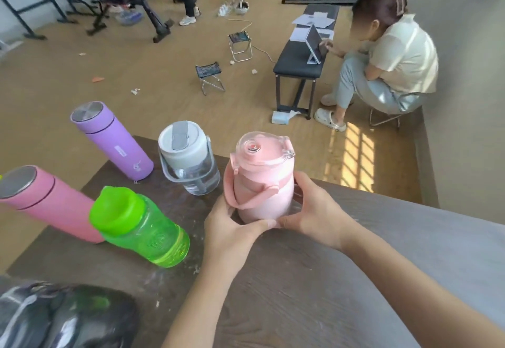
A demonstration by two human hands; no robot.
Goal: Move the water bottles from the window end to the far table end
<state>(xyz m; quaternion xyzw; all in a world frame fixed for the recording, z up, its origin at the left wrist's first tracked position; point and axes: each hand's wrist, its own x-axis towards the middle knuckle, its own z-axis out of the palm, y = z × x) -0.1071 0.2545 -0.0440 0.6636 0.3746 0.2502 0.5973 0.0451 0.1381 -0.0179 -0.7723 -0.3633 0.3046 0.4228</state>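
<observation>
A squat pale pink bottle (262, 181) with a clear lid and a pink strap stands on the dark wooden table (314, 279) near its far edge. My left hand (232, 227) and my right hand (314, 211) both clasp its base from either side. Left of it stand a clear bottle with a white lid and handle (188, 161), a purple flask (114, 142), a pink flask (46, 202) and a green bottle (139, 224). All stand upright at this table end.
A dark shiny object (62, 317) lies at the table's near left corner. Beyond the table edge is a tan floor with two small folding stools (209, 75), a black bench (297, 63) and a seated person (388, 60). Gym equipment stands further back.
</observation>
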